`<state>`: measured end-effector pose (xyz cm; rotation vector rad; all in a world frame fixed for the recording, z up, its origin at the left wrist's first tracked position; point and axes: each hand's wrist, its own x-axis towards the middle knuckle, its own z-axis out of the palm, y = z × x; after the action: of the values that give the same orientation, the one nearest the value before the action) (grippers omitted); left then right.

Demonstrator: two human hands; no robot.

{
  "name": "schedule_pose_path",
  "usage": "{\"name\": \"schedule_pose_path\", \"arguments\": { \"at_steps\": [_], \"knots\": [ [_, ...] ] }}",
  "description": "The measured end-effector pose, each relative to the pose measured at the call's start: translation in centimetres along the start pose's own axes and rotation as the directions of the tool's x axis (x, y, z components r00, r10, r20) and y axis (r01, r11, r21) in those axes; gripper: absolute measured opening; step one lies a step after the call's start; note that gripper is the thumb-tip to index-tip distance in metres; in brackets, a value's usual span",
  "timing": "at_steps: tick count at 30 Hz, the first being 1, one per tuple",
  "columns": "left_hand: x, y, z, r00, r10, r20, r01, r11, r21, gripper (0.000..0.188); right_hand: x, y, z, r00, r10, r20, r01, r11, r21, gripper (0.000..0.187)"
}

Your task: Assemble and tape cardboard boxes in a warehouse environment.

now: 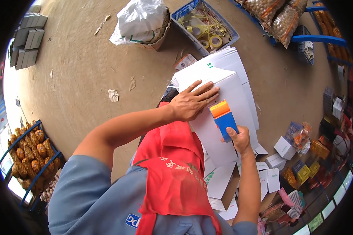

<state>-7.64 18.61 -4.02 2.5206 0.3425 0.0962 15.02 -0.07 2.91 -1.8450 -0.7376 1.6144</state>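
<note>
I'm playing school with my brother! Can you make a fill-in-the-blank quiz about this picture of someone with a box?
1. The left hand lies flat on top of a ____ cardboard box.
2. The right hand holds a tape dispenser that is blue and ____.
3. The blue basket on the floor holds rolls of ____.
4. The person wears a ____ apron.

Missing words: white; orange; tape; red

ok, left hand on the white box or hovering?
Touching. In the head view the left hand lies flat, palm and spread fingers pressed on the top of the white box, no gap visible. The right hand holds the blue-and-orange tape dispenser against the box.
</note>
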Motion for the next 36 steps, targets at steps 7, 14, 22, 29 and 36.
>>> {"name": "schedule_pose_path", "arguments": {
  "at_steps": [7, 14, 22, 29, 36],
  "knots": [
    [0.3, 0.1, 0.0, 1.0, -0.01, 0.024, 0.008, 0.996, 0.089, 0.057, -4.6, 2.3, -2.6, 0.989, 0.146, 0.001, -0.146, 0.989, -0.02, 0.066],
    [0.3, 0.1, 0.5, 0.999, -0.027, 0.038, 0.02, 0.987, 0.157, 0.056, -10.7, 2.7, -4.3, 0.972, 0.234, -0.033, -0.235, 0.971, -0.048, 0.063],
    [0.4, 0.2, 1.1, 0.999, -0.034, 0.03, 0.027, 0.978, 0.207, 0.056, -12.6, 4.1, -5.3, 0.97, 0.231, -0.069, -0.241, 0.934, -0.262, 0.068],
    [0.5, 0.3, 1.4, 1.0, -0.018, -0.012, 0.02, 0.97, 0.242, 0.055, -16.7, 7.2, -6.5, 0.954, 0.259, -0.153, -0.292, 0.92, -0.263, 0.068],
    [0.5, 1.1, 1.2, 0.999, -0.043, 0.017, 0.037, 0.962, 0.269, 0.057, -15.0, 8.0, -5.4, 0.929, 0.267, -0.255, -0.339, 0.89, -0.304, 0.066]
  ]
}}
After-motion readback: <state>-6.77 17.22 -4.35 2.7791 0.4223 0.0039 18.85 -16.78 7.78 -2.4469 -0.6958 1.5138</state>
